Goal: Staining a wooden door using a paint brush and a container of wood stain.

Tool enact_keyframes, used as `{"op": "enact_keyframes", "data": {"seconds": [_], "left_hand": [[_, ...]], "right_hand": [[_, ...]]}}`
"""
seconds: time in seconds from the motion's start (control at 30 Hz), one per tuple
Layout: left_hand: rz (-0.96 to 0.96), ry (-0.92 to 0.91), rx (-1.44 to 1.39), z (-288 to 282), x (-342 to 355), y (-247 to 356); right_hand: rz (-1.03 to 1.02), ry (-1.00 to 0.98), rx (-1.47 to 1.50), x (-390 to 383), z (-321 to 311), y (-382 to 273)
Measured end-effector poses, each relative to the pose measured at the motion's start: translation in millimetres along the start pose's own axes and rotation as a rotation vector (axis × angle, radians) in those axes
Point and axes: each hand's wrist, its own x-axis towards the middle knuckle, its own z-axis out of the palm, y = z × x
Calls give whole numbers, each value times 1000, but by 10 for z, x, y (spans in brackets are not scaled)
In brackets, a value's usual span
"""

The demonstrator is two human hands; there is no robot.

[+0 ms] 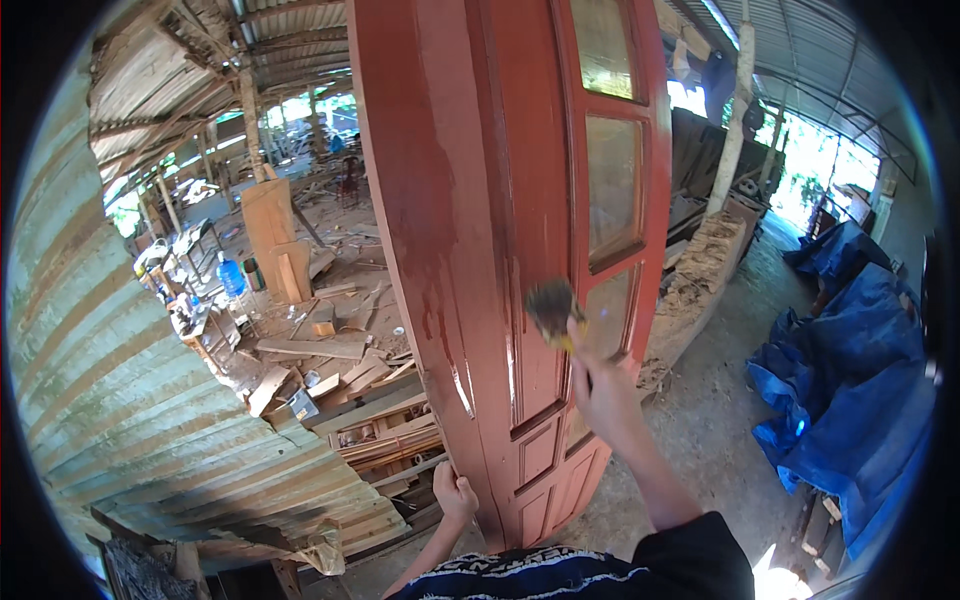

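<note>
A tall reddish-brown wooden door stands upright in front of me, with glass panes along its right side and raised panels low down. Wet, darker coating shines over its upper part, and drips run down toward the paler, duller wood below. My right hand is closed round the handle of a paintbrush. The dark bristles are in front of the middle panel, slightly blurred; whether they touch the wood I cannot tell. Lower down, my left hand is closed on the door's left edge.
Corrugated metal sheeting runs along the left. Behind it lie scrap boards and a blue water jug. On the right, a blue tarp covers a heap beside the concrete floor. A rough timber slab lies behind the door.
</note>
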Motion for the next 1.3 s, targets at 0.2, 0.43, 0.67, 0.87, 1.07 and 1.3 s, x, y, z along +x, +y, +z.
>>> {"op": "enact_keyframes", "data": {"seconds": [0.2, 0.43, 0.67, 0.87, 1.07, 1.3], "left_hand": [[-42, -49, -132, 43, -14, -58], [-56, -36, -179, 120, -34, -115], [-124, -164, -112, -52, -125, -275], [-161, 32, -258, 165, -82, -33], [-221, 78, -174, 196, -195, -85], [-254, 95, -23, 248, -242, -216]], "right_hand": [[72, -27, -22, 233, -421, -239], [-116, 331, -258, 1609, -617, -530], [-102, -35, -267, 53, 17, -200], [-323, -324, -391, -458, -59, 302], [-602, -71, -505, 808, -496, 331], [-913, -12, -543, 1599, -663, 459]]}}
